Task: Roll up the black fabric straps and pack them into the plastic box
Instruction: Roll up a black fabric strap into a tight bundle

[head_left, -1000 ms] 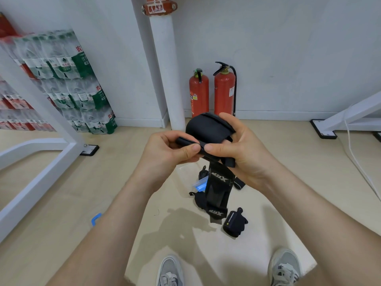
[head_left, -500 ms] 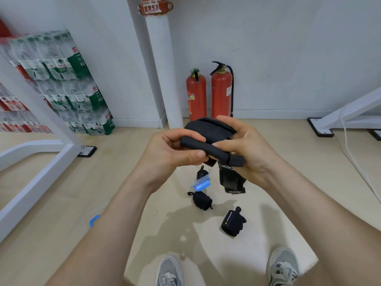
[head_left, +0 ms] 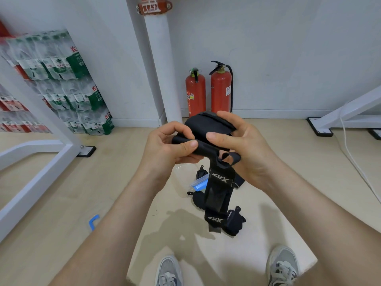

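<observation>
- The black fabric strap with white lettering [head_left: 219, 189] is held in the air at the middle of the view, above the pale floor [head_left: 61, 203] and about 12 o'clock from the grey shoes [head_left: 282, 265].
- The left hand [head_left: 169, 150] is clenched on the rolled end, thumb pressed on top and fingers curled beneath.
- The right hand [head_left: 247, 149] grasps the same strap. Its thumb lies over the roll, its fingers go behind the wide padded part, and a thin loop is hooked on one finger.
- The roll is a tight tube between the two hands, its long axis running from about 9 o'clock to 4 o'clock.
- The unrolled tail hangs from it straight toward 6 o'clock, lettering facing the camera, its free end low near the floor.
- Judged from this, the strap is only partly wound, with a long tail left to take up.
- The clear plastic box with a blue clip [head_left: 198, 184] sits on the floor below the hands, largely hidden by the tail.
- A rolled black bundle [head_left: 236, 222] lies on the floor at 5 o'clock from the box, so at least one roll looks finished but not packed.
- Other dark bundles [head_left: 201, 172] show near the clip, but I cannot tell whether they sit inside the box.
- Left to do, as I judge it: finish this roll, then put the rolls into the box.
</observation>
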Available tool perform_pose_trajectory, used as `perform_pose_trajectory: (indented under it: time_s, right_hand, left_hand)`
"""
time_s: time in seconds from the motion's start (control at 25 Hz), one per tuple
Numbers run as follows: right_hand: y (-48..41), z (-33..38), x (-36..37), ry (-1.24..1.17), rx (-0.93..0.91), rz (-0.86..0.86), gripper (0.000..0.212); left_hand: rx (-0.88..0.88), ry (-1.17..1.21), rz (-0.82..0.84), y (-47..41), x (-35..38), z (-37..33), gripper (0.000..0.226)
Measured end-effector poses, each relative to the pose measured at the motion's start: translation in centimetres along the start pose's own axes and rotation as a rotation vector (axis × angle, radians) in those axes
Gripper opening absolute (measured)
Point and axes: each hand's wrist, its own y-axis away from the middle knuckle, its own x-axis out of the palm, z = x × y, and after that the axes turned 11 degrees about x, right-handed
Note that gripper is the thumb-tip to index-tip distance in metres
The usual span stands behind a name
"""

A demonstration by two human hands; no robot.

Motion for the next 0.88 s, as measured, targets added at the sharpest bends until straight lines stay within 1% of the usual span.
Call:
perform_pose_trajectory:
  time_s: [0.12, 0.2, 0.28, 0.36, 0.4, 0.56, 0.72, 0.8, 0.88]
  right_hand:
    - [0.2, -0.1, 0.2, 0.095, -0.008, -0.003, 0.089]
    - [0.2, 0.0, 0.2, 0.128, -0.002, -0.042, 0.081]
    - [0.1, 0.1, 0.0, 0.048, 0.032, -0.044, 0.074]
    - [0.2, 0.4, -0.1, -0.096, 0.084, -0.018, 0.067]
    - [0.2, 0.4, -0.1, -0.140, 0.104, -0.008, 0.064]
    - [0.3, 0.2, 0.1, -0.191, 0.137, 0.022, 0.062]
    - [0.1, -0.4, 0.0, -0.172, 0.121, 0.055, 0.075]
    - [0.1, -0.5, 0.0, -0.120, 0.080, 0.058, 0.077]
    - [0.3, -0.5, 0.4, -0.017, 0.021, 0.030, 0.071]
  left_hand:
    - [-0.001, -0.073, 0.016, 0.0, 0.3, 0.1, 0.017]
    - [-0.007, -0.115, 0.028, 0.0, 0.3, 0.0, 0.022]
    - [-0.040, -0.083, 0.098, 0.0, 0.1, -0.2, 0.021]
    - [-0.068, -0.010, 0.176, 0.1, -0.4, -0.4, 0.025]
    - [-0.059, -0.001, 0.187, 0.1, -0.4, -0.4, 0.026]
    - [0.011, -0.073, 0.121, 0.0, -0.3, 0.0, 0.019]
    - [0.048, -0.135, 0.132, 0.0, -0.7, -0.1, 0.015]
    - [0.059, -0.143, 0.117, 0.0, -0.7, 0.2, 0.020]
    - [0.054, -0.127, 0.084, -0.2, -0.6, 0.6, 0.017]
